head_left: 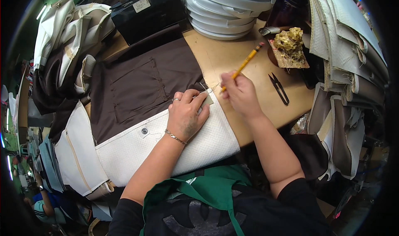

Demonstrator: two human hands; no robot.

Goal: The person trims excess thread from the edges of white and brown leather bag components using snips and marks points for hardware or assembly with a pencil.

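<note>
My left hand [188, 113], wearing a ring and a chain bracelet, rests on white textured fabric [208, 140] sewn to a dark brown fabric panel [137, 86]. Its fingers are bent and hold a small greyish flat card [206, 100] down near the white fabric's far right corner. Just right of that corner, my right hand [240, 90] is closed on a yellow pencil [248, 62]. The pencil slants with its reddish end up and away; its lower tip is hard to make out. A metal snap or eyelet on a small patch [144, 131] lies on the white fabric.
Black thread snips [278, 89] lie on the table [266, 111] to the right, near a yellowish lump [289, 43]. White stacked containers [228, 12] and a black box [147, 14] stand at the back. Fabric piles flank both sides [341, 41]; a white piece [77, 149] hangs at left.
</note>
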